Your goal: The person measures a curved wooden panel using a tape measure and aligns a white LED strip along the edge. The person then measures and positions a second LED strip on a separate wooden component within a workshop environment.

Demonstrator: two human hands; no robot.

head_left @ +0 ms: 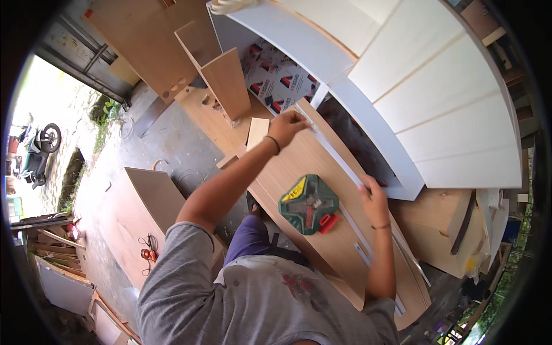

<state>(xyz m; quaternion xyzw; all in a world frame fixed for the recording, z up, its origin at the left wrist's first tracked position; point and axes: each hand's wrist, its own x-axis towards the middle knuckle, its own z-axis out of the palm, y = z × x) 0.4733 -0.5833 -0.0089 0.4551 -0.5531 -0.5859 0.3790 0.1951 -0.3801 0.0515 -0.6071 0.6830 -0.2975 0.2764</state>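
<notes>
The case (309,204) lies on the board (283,164). A strip (338,156) passes right of the case, the left hand (289,127) at it beyond the case, the right hand (374,201) right of the case. The cabinet (437,115) stands beyond the case, rightward; the motorbike (39,150), far left.

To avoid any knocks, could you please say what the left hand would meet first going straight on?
The left hand would probably meet the pale cabinet frame first, just beyond the wood-grain board, though depth is unclear.
</notes>
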